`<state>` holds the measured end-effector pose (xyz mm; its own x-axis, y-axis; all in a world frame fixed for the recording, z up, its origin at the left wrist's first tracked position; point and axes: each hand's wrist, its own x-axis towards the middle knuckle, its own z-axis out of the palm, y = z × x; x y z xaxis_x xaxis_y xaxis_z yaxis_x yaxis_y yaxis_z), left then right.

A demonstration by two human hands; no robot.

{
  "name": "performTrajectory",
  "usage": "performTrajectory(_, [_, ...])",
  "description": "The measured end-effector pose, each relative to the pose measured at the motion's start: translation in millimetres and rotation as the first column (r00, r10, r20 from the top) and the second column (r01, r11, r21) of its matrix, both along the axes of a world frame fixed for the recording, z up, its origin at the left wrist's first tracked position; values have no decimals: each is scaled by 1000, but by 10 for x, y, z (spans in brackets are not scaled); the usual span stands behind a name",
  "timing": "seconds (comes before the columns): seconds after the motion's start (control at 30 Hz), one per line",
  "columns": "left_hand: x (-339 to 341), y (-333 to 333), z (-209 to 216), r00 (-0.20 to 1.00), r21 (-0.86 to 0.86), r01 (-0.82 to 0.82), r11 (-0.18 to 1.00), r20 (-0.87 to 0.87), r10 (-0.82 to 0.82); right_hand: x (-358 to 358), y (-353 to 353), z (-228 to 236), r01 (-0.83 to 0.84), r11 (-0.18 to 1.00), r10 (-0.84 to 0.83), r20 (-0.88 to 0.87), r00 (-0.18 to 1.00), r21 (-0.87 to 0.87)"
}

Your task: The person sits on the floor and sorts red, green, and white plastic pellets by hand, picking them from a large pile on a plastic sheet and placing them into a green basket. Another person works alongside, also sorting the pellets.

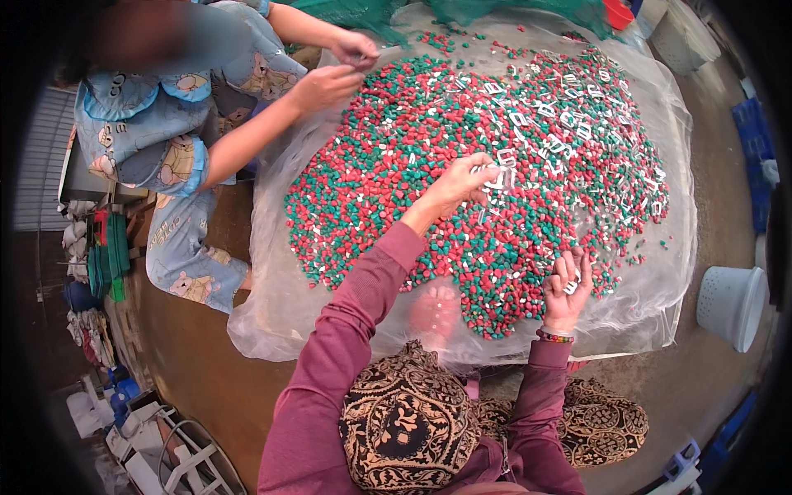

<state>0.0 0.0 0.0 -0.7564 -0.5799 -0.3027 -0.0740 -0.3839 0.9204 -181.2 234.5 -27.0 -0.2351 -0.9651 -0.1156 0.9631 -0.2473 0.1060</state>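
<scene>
My left hand [462, 186] reaches over the middle of a wide pile of small red and green pieces [388, 206]. Its fingers are closed on white plastic rectangular frames [502, 171], which stick out past the fingertips. At the pile's near right edge, my right hand [567, 290] is turned up with its fingers curled round a small white plastic piece [570, 287]. More white frames [569, 120] lie scattered on the pile, mostly at the far right. The pile rests on a pale translucent mesh sheet [289, 334] spread over a raised surface.
Across the left side, a co-worker's hands [330, 82] meet over the pile's far left edge. My bare foot [435, 312] is at the sheet's near edge. A pale bucket [730, 309] stands at right, blue crates [755, 157] beyond. Green netting [511, 12] lies along the far edge.
</scene>
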Motion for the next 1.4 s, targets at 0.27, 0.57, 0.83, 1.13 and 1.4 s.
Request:
performTrajectory(0.27, [-64, -55, -313, 888, 591, -17, 806, -361, 284, 509, -297, 124, -204, 931, 194, 60, 979, 304])
performTrajectory(0.57, [-817, -260, -723, 759, -863, 367, 347, 494, 424, 298, -177, 129, -95, 928, 68, 87, 994, 359])
performTrajectory(0.83, [-545, -250, 235, 997, -492, 20, 870, 79, 22, 231, -182, 115, -92, 975, 84, 49, 995, 204])
performTrajectory(1.13, [-589, 744, 583, 958, -932, 209, 296, 134, -253, 290, -133, -150, -51, 865, 65, -10, 998, 500])
performTrajectory(1.4, [-690, -1184, -499, 798, -848, 463, 260, 526, 293, 33, 62, 93, -59, 920, 26, 89, 996, 388])
